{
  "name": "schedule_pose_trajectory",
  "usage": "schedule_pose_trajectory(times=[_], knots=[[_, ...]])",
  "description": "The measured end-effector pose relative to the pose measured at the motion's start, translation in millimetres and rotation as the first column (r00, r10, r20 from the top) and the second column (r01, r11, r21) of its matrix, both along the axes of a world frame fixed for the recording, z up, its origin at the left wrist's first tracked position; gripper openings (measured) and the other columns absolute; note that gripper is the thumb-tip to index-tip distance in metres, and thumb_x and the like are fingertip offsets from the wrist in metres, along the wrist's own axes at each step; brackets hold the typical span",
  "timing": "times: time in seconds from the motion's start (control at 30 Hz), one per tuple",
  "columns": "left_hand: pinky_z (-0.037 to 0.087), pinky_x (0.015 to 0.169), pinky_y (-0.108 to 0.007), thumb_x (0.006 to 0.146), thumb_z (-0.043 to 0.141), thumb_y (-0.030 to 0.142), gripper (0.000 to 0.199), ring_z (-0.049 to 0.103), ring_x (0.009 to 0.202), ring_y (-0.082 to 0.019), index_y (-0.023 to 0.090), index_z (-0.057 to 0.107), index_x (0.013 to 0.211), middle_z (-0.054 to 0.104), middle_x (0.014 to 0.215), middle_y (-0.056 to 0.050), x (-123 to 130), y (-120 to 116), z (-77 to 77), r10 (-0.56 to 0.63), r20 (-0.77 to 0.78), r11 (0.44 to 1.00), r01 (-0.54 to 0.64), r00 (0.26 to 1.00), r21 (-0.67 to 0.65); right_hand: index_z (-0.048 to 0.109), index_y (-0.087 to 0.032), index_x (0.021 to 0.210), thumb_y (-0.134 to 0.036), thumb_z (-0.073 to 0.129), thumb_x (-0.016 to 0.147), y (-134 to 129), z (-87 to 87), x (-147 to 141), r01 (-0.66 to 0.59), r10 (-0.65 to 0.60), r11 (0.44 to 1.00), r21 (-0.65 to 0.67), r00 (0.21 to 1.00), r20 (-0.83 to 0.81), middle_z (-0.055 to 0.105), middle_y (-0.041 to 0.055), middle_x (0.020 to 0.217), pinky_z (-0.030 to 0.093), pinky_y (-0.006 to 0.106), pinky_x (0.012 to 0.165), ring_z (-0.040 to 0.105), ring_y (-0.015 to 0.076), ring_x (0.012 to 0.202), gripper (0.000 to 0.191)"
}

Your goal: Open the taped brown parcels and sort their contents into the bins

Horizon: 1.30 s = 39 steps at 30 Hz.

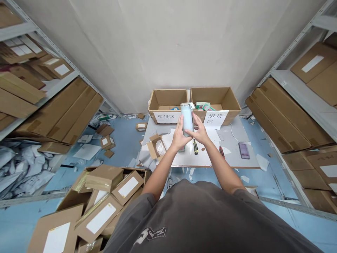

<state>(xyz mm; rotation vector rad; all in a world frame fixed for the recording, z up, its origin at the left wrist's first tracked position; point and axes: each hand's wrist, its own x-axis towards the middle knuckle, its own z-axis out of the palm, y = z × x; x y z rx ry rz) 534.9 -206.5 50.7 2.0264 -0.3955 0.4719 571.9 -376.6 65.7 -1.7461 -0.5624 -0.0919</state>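
A pale blue bottle [187,117] with a lid and a strap-like tab at its top is held upright above the table. My left hand [180,136] wraps its left side, and my right hand [200,132] grips it from the right. Below them lies a yellow and black utility knife [195,147] on a white sheet [181,160]. An opened small carton [153,149] with white packing inside stands to the left of my left hand. A small green and pink box, partly hidden by my hands, lies under the bottle.
Two labelled cardboard bins, a left one [154,102] and a right one [233,102], stand at the table's back, with small boxes inside. A red tool [221,151] and a pixelated purple item [244,150] lie right. Parcels fill a large carton [71,186]; shelves flank both sides.
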Motion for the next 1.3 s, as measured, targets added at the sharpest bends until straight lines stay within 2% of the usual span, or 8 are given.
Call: schedule_pose_trajectory(times=[0.1,0.33,0.53,0.83,0.97,1.07,1.2,1.3], knots=[[0.054,0.123,-0.049,0.094,0.081,0.042,0.118,0.049,0.159,-0.033,0.036,0.001,0.180,0.022,0.186,-0.012,0,4,-2.9,-0.097,-0.022,0.992,0.095,0.995,-0.079,0.011,-0.045,0.181,-0.066,0.081,0.091,-2,1.4,3,-0.068,0.068,0.998,0.012,0.997,-0.031,0.028,0.0062,0.184,0.061,0.059,0.113,0.054,0.0423,0.152,0.115],[0.049,0.128,-0.053,0.084,0.087,0.034,0.127,0.032,0.168,-0.038,0.034,0.006,0.181,0.015,0.187,-0.013,5,9,-6.9,-0.040,0.011,0.999,0.040,0.999,-0.022,0.020,-0.043,0.180,-0.064,0.082,0.090,2,1.2,-1,0.005,-0.005,1.000,-0.003,1.000,0.009,0.032,0.0085,0.181,0.059,0.059,0.115,0.053,0.0421,0.153,0.111],[0.060,0.115,-0.048,0.088,0.084,0.039,0.124,0.060,0.150,-0.033,0.038,0.001,0.180,0.031,0.182,-0.015,7,16,-11.9,-0.181,-0.049,0.968,0.169,0.982,-0.185,0.018,-0.045,0.180,-0.062,0.084,0.088,-5,-0.4,6,-0.110,0.110,0.994,0.010,0.993,-0.035,0.032,0.0062,0.182,0.064,0.056,0.109,0.060,0.0412,0.147,0.115],[0.060,0.114,-0.046,0.085,0.087,0.048,0.120,0.058,0.151,-0.033,0.037,0.015,0.180,0.039,0.179,-0.015,9,21,-21.1,-0.202,-0.075,0.966,0.186,0.977,-0.177,0.015,-0.043,0.181,-0.065,0.083,0.088,-4,-11.4,15,-0.191,0.203,0.977,0.099,0.969,-0.137,0.032,0.0085,0.182,0.064,0.055,0.108,0.064,0.0375,0.142,0.117],[0.057,0.116,-0.052,0.089,0.085,0.060,0.114,0.058,0.150,-0.035,0.034,0.020,0.179,0.052,0.170,-0.017,30,40,-18.3,-0.067,-0.144,0.984,0.042,0.987,-0.172,0.018,-0.040,0.180,-0.074,0.081,0.086,-3,-31.4,26,-0.182,0.199,0.976,0.122,0.968,-0.151,0.031,0.0109,0.182,0.063,0.052,0.110,0.062,0.0355,0.144,0.119],[0.058,0.110,-0.048,0.097,0.075,0.066,0.096,0.065,0.139,-0.031,0.036,0.031,0.176,0.056,0.166,-0.015,64,56,-8.4,0.043,-0.204,0.980,-0.081,0.978,-0.181,0.020,-0.038,0.180,-0.076,0.084,0.082,1,-56.2,38,-0.175,0.196,0.977,0.119,0.961,-0.197,0.030,0.0127,0.182,0.061,0.050,0.110,0.063,0.0338,0.142,0.123],[0.058,0.106,-0.043,0.098,0.071,0.061,0.074,0.072,0.118,-0.026,0.027,0.057,0.163,0.071,0.146,-0.014,114,66,1.4,-0.013,-0.353,0.997,-0.012,0.936,-0.070,0.017,-0.037,0.180,-0.073,0.091,0.072,16,-95.4,53,-0.196,0.235,0.966,0.166,0.937,-0.257,0.034,0.0147,0.178,0.060,0.046,0.109,0.065,0.0305,0.136,0.137],[0.057,0.101,-0.038,0.080,0.088,0.044,0.074,0.073,0.103,-0.024,0.019,0.071,0.147,0.078,0.116,-0.006,135,69,-5.6,-0.040,-0.466,0.986,0.109,0.884,0.122,0.013,-0.036,0.181,-0.069,0.092,0.070,28,-127.6,63,-0.236,0.284,0.953,0.189,0.913,-0.293,0.040,0.0150,0.173,0.061,0.045,0.107,0.067,0.0283,0.132,0.139]])
